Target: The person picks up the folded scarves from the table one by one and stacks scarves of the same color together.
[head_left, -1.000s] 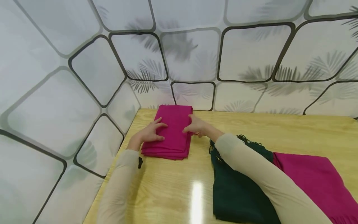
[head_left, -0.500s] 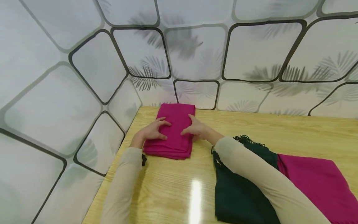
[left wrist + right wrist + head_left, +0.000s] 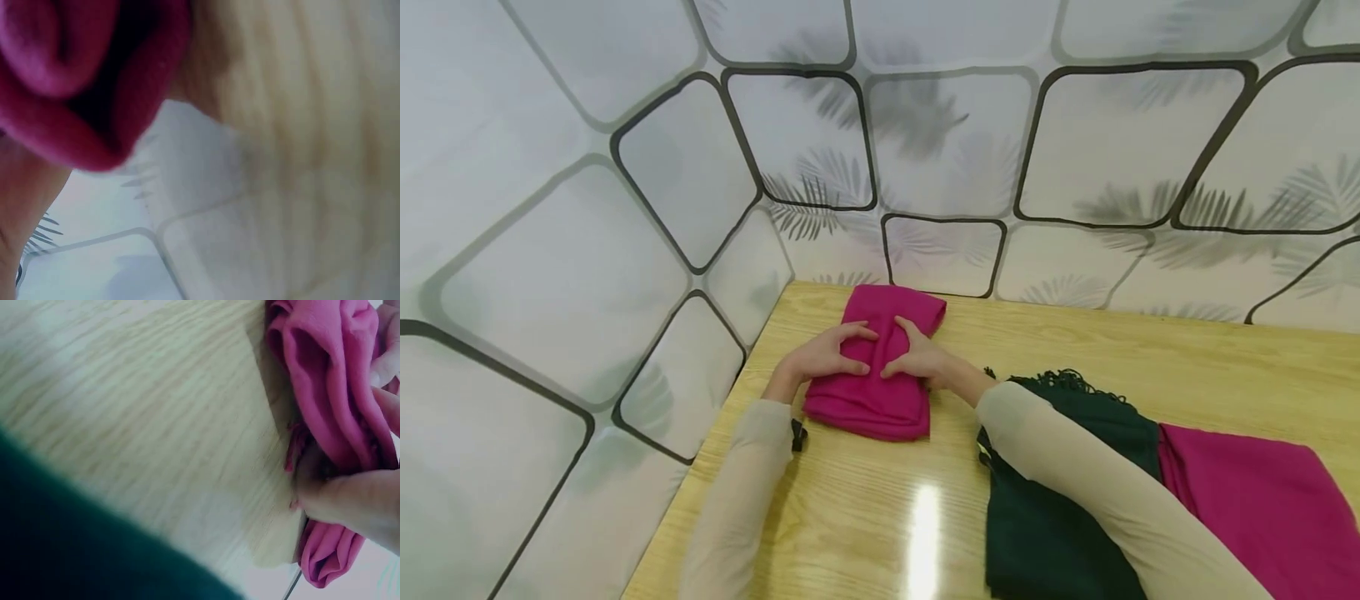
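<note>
Sleeves: my two forearms in pale beige stretch fabric run up from the bottom edge; the right sleeve (image 3: 1097, 483) crosses over the dark green scarf, the left sleeve (image 3: 737, 492) lies along the left edge of the bench.
Dark green fringed woven scarf (image 3: 1052, 517): spread flat on the bench near me, to my right, its tassels at the far end; it fills the lower left of the right wrist view as a dark blur (image 3: 75, 550).
Flat magenta woven cloth (image 3: 1262, 500): lies just beside the green scarf, further right, touching or overlapping its edge.
Glossy light wood-grain bench (image 3: 865, 517): carries all three cloths; a bright strip of glare shows on it in front of me.
Folded magenta scarf bundle (image 3: 880, 375): sits on the bench's far left corner, close to the walls, its far end rolled over into a rounded fold; soft loops of it show in both wrist views (image 3: 69, 75) (image 3: 337, 394).
Left grip (image 3: 827, 358): my left hand rests on top of the bundle's left half, fingers bent and pressing into the fabric.
Right grip (image 3: 921, 360): my right hand grasps the bundle from its right side, thumb on top near the left fingertips, a finger (image 3: 356, 500) tucked against the folded edge.
Wall panels (image 3: 947, 142): white, with grey palm-leaf prints and rounded dark outlines, rising behind and to the left of the bench.
</note>
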`<move>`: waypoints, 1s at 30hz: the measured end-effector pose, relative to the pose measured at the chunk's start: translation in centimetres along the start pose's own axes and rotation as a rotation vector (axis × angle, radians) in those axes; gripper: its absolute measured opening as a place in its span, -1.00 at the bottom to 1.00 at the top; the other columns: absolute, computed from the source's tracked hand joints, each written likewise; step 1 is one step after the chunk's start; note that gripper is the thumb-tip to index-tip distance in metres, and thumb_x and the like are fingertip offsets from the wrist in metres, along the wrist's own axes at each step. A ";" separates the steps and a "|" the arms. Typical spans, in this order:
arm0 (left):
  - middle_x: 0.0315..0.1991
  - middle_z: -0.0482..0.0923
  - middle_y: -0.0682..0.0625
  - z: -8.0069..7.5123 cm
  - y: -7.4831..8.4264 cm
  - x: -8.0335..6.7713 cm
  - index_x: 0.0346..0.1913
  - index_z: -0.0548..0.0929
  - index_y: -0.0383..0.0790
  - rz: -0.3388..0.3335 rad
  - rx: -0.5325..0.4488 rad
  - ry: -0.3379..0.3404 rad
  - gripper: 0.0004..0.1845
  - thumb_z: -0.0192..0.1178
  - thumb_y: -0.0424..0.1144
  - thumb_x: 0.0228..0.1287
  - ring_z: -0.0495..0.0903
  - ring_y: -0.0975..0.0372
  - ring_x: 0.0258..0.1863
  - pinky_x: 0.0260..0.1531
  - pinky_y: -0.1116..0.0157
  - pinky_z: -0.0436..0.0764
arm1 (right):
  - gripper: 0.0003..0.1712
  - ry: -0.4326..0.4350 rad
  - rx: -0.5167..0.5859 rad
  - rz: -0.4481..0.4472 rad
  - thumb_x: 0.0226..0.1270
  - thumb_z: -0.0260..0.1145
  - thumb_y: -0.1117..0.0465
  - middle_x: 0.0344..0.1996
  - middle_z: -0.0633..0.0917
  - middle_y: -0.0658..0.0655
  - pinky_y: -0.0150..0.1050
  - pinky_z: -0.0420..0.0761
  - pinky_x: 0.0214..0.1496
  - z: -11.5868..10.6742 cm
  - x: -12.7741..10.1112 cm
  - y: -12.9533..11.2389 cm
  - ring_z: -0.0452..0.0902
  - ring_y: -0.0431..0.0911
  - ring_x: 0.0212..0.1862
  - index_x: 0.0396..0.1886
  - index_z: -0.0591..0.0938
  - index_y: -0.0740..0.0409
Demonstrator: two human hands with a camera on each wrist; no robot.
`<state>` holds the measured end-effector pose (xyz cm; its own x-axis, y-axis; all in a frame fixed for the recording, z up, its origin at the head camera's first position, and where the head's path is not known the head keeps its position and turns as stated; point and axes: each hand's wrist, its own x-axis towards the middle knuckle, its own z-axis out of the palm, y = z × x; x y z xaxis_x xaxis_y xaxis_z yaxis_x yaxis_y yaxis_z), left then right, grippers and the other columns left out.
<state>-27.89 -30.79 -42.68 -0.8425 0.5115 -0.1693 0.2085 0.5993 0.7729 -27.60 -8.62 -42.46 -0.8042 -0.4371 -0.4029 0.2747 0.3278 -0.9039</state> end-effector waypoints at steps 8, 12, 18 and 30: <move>0.54 0.11 -0.07 1.1 0.9 -0.1 0.37 0.45 -0.14 0.036 -0.093 -0.010 -0.33 0.41 -0.23 0.18 0.01 0.03 0.54 0.45 -0.02 0.11 | 0.18 0.039 -0.078 -0.092 0.05 0.43 0.42 0.53 0.08 0.24 0.04 0.10 0.50 -0.7 -0.7 -0.6 0.03 0.11 0.49 0.60 -0.02 0.03; 0.46 0.25 -0.08 1.7 1.8 0.0 0.37 0.44 -0.16 0.071 -0.122 -0.001 -0.34 0.41 -0.27 0.19 0.09 0.06 0.50 0.43 0.02 0.17 | 0.20 0.048 -0.005 -0.045 0.03 0.39 0.49 0.53 0.08 0.22 0.03 0.13 0.48 -1.3 -0.9 -1.0 0.04 0.10 0.47 0.61 -0.01 -0.05; 0.35 0.39 -0.07 2.3 2.9 0.2 0.36 0.43 -0.21 0.121 -0.090 0.004 -0.33 0.40 -0.32 0.18 0.20 0.09 0.44 0.42 0.05 0.20 | 0.22 0.034 0.033 -0.027 0.00 0.33 0.55 0.53 0.07 0.23 0.04 0.18 0.45 -1.6 -1.1 -1.3 0.06 0.12 0.46 0.61 -0.01 -0.13; 0.35 0.41 -0.16 3.1 4.1 -0.2 0.31 0.47 -0.30 0.187 -0.074 0.108 -0.39 0.36 -0.45 0.16 0.13 0.03 0.50 0.45 0.05 0.16 | 0.23 0.047 0.056 -0.093 -0.02 0.30 0.58 0.54 0.04 0.19 0.04 0.20 0.44 -1.8 -2.3 -1.4 0.06 0.09 0.45 0.61 0.00 -0.15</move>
<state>-25.32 -26.52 -41.40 -0.8415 0.5384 0.0443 0.3325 0.4515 0.8280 -27.13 -6.60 -39.99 -0.8507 -0.4235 -0.3113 0.2258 0.2403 -0.9441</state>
